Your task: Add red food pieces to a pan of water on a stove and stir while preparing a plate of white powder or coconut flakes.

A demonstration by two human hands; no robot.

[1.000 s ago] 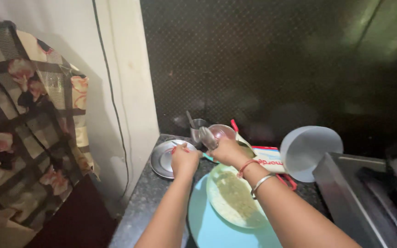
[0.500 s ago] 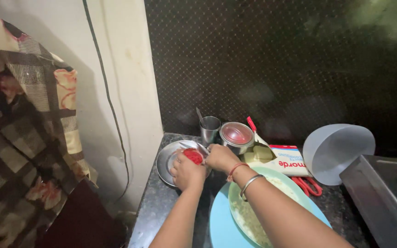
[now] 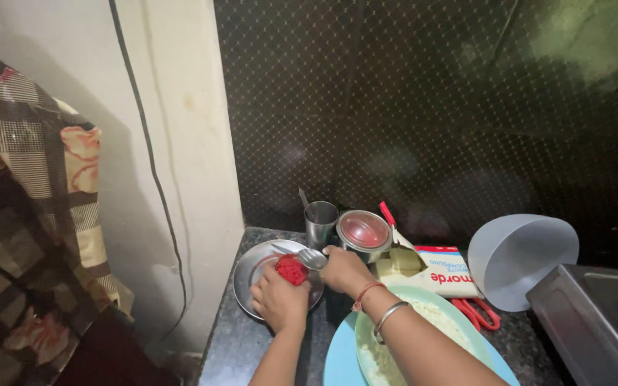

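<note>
Reaching forward over the dark stone worktop (image 3: 252, 343), both forearms of the person come from the lower edge and meet above one round steel plate (image 3: 248, 270). The left hand (image 3: 280, 300) is turned palm up over the plate, fingers curled around one red lump (image 3: 292, 269), so this hand is closed on it. The right hand (image 3: 345, 270) is just beside, knuckles up, closed on the handle of one metal spoon (image 3: 312, 257); the bowl of the spoon touches the red lump. The two hands are very near, almost touching. On the right wrist I count one red thread and one metal bangle (image 3: 389, 317).

Behind the plate stands one steel cup (image 3: 321, 221) with some utensil handle sticking out; what it is I cannot tell. Just beside it is one round tin (image 3: 363, 234) with a reddish clear lid. Under the right forearm lies one pale green plate (image 3: 459, 300) with whitish food, and it rests on one light blue plate (image 3: 337, 361). Near it are one white packet (image 3: 446, 275), one pair of red scissors (image 3: 477, 313), and one grey plastic bowl (image 3: 520, 259) standing tilted on its side against a steel appliance (image 3: 595, 322). On the left hangs one checked cloth with flowers (image 3: 30, 214), well apart from the hands.
</note>
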